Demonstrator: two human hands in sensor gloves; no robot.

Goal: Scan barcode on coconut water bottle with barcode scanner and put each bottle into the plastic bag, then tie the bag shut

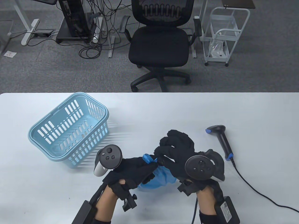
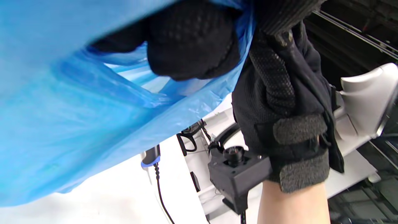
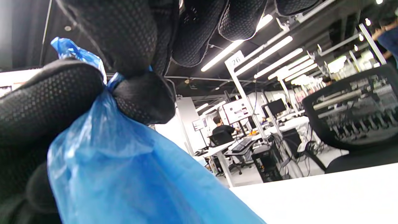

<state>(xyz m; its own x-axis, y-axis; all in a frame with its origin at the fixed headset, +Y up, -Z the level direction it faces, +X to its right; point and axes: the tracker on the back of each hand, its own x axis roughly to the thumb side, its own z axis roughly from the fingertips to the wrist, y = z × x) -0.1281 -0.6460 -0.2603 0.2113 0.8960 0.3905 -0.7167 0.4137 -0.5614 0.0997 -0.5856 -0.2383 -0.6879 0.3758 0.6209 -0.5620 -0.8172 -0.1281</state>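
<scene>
Plastic bag (image 1: 161, 176) neck pinched by left hand (image 1: 133, 170) and right hand (image 1: 179, 151), basket (image 1: 70, 130) holding nothing

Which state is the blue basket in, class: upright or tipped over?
Tipped. The blue basket lies on its side on the table, its open mouth facing sideways and nothing visible inside.
</scene>
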